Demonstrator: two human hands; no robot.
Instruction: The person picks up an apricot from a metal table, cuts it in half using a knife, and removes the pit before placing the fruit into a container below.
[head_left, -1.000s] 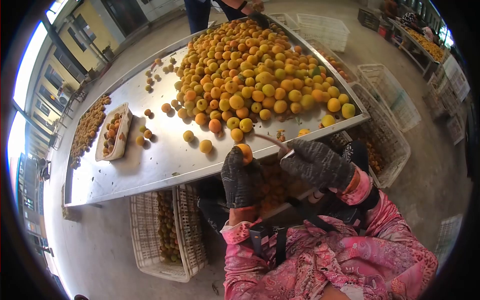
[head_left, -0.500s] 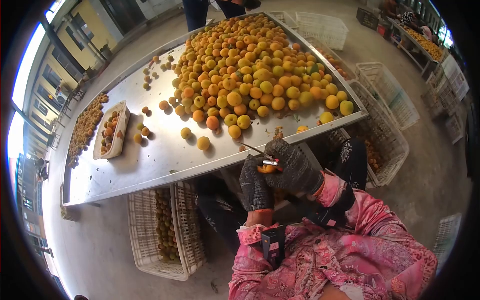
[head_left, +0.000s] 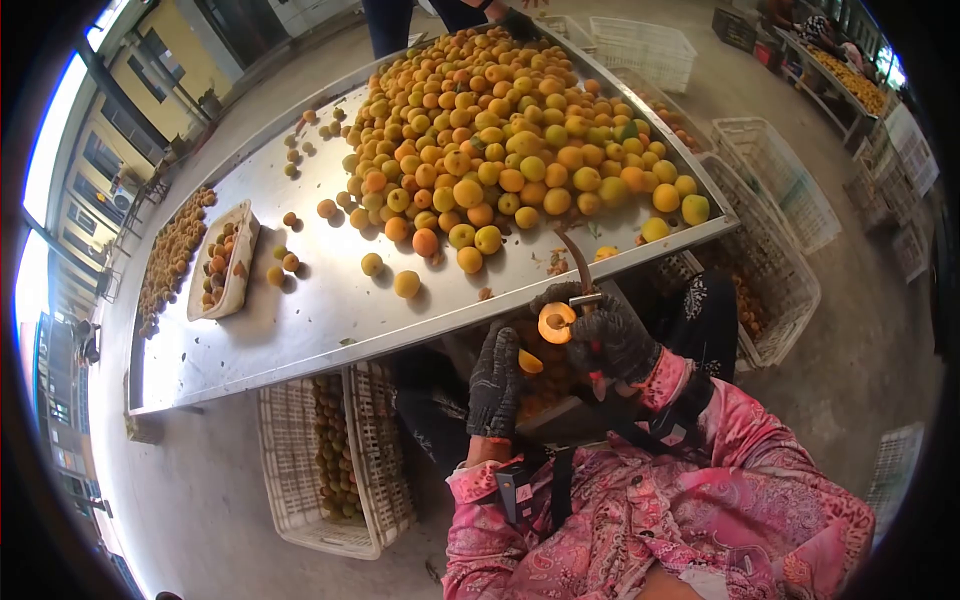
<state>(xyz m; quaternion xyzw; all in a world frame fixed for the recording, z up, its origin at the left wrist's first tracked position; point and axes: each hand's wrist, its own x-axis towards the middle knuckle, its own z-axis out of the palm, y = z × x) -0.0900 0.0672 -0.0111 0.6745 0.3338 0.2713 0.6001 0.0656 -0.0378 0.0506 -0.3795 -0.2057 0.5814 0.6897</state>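
Note:
My right hand (head_left: 622, 340), in a dark knit glove, is closed around a knife (head_left: 577, 256) whose curved blade points up over the table edge. The same hand's fingers hold an apricot half (head_left: 556, 322), cut face showing, with a dark brown centre. Lower and to the left, my gloved left hand (head_left: 492, 385) has another apricot half (head_left: 530, 362) at its fingertips; how firmly it grips is hard to see. Both hands are just off the near edge of the metal table (head_left: 330, 310). Under them, partly hidden, lie orange fruit pieces (head_left: 550, 388).
A large apricot pile (head_left: 480, 140) covers the table's far right. A white tray of fruit (head_left: 243, 276) and rows of small brown pieces (head_left: 175, 250) are at the left. Plastic crates (head_left: 375, 470) stand below. Another person's gloved hand (head_left: 520, 24) touches the pile's far end.
My hands were together around an apricot; they are now apart, each with a half. The knife blade has swung upright. The other person's hand has come onto the pile.

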